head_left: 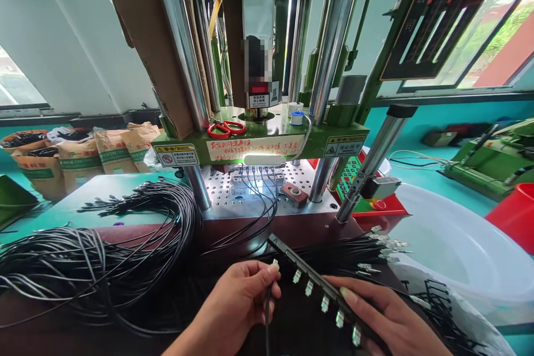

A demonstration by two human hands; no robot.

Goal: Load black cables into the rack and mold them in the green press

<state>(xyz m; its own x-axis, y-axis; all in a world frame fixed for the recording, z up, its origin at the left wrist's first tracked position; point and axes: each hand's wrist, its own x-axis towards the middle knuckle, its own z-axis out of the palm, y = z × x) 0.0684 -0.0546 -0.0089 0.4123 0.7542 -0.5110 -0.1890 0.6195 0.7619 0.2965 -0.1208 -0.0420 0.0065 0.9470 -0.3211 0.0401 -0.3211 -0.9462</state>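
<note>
My left hand (pixel 247 301) is closed in a pinch on a black cable (pixel 267 320), near its small pale connector end (pixel 275 263). The cable hangs down below the fingers. In my right hand (pixel 386 311) is a long black bar (pixel 311 273), tilted with its far end up and to the left. Several small metal connectors (pixel 309 288) stick out along the bar's lower edge. The pinched connector sits just left of the bar's far end, with a small gap between them. The right fingers partly hide the bar's near end.
Ahead stands a green press (pixel 267 139) with cables running into its lit mould area. Red-handled scissors (pixel 226 129) lie on its plate. Coiled black cables (pixel 167 217) fill the left. At right are more cables with connector ends (pixel 384 242) and a large white tub (pixel 454 239).
</note>
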